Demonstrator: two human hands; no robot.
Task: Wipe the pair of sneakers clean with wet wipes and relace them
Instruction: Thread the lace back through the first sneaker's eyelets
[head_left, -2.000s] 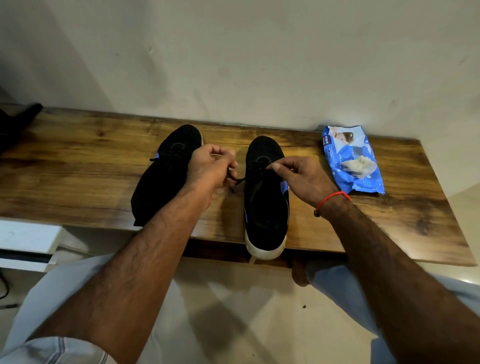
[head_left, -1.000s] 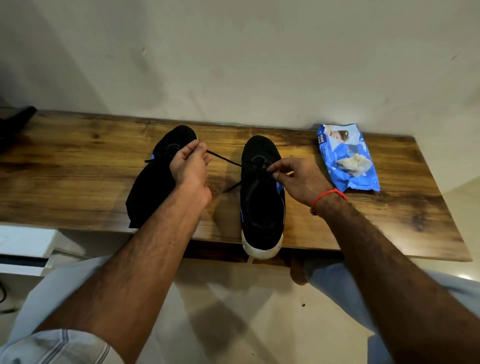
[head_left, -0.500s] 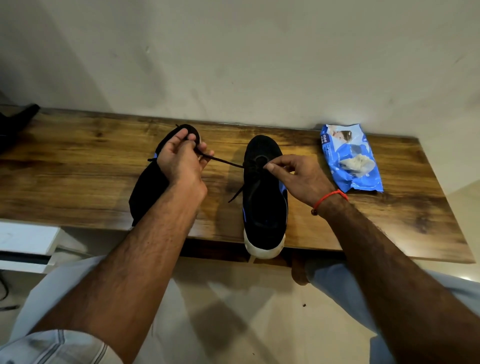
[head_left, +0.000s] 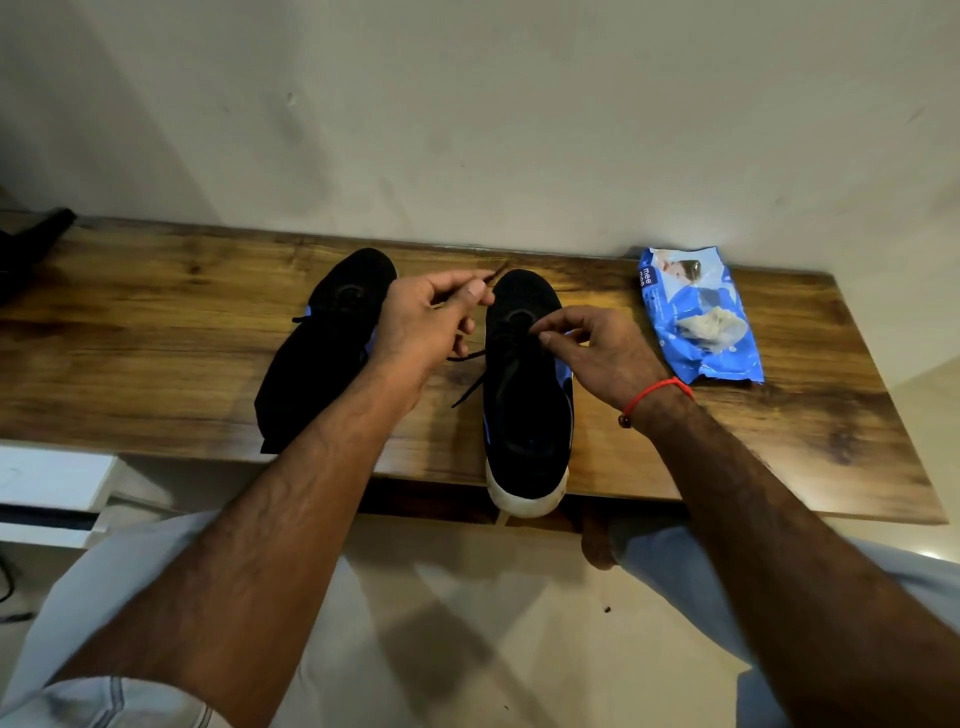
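The right sneaker (head_left: 527, 395) lies on the worktop (head_left: 156, 353), its white heel over the near edge, beside the left sneaker (head_left: 317, 358). My left hand (head_left: 421, 325) pinches the black lace (head_left: 470, 387) end, raised above the toe; my right hand (head_left: 597, 348) pinches the lace at the eyelets. The wet wipes pack (head_left: 696, 317) lies to the right by the wall.

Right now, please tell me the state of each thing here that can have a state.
Right sneaker: upright, heel over table edge, partly laced.
Lace: loose.
Left sneaker: on its side.
Wipes pack: lying flat, a wipe sticking out.
Left hand: pinching the lace end.
Right hand: pinching at the eyelets.
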